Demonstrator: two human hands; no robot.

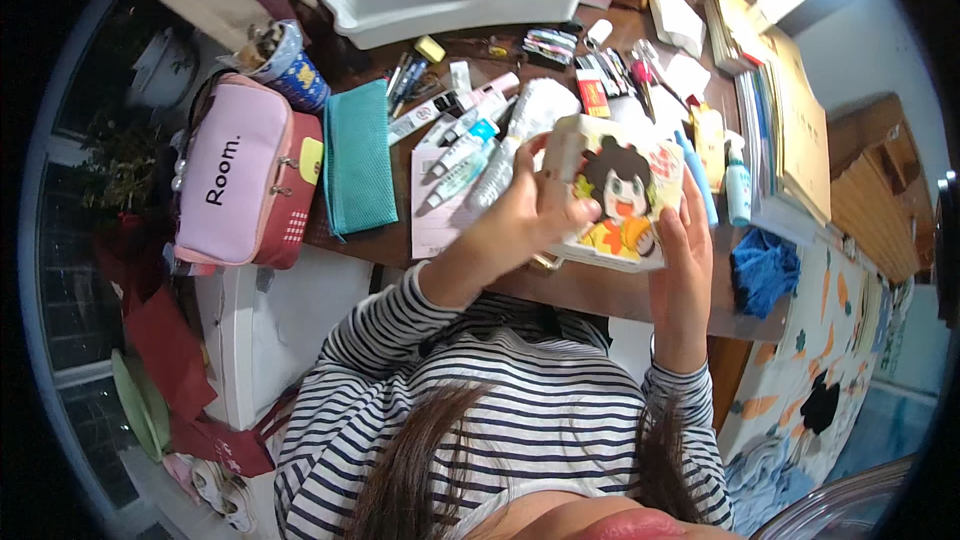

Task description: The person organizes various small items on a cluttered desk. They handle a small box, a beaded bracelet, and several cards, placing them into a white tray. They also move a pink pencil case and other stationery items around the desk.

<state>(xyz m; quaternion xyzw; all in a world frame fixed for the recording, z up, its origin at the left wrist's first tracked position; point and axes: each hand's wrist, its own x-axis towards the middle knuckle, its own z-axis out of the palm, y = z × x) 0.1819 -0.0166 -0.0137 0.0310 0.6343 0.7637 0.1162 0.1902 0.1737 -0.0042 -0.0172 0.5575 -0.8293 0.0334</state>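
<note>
Between my two hands, above the desk's front edge, is a small cardboard box [619, 199] printed with a cartoon figure. My left hand [525, 217] grips its left side, thumb across the front. At the box's right side is my right hand [682, 247], its thumb against the edge and its fingers partly hidden behind. Just left of the box lie several tubes [457, 157] and a crumpled silvery-white wrapped item [544, 109], partly over a pink paper pad [435, 225]. A teal mesh zip pouch [361, 157] lies further left. A light blue spray bottle [737, 184] is to the right.
A pink and red cosmetic bag [247, 172] stands at the desk's left, by a blue patterned cup [298, 82]. A white plastic basket [457, 15] stands at the back. Stacked books [799, 135] line the right side, near a blue cloth [765, 270]. Pens and small items crowd the middle.
</note>
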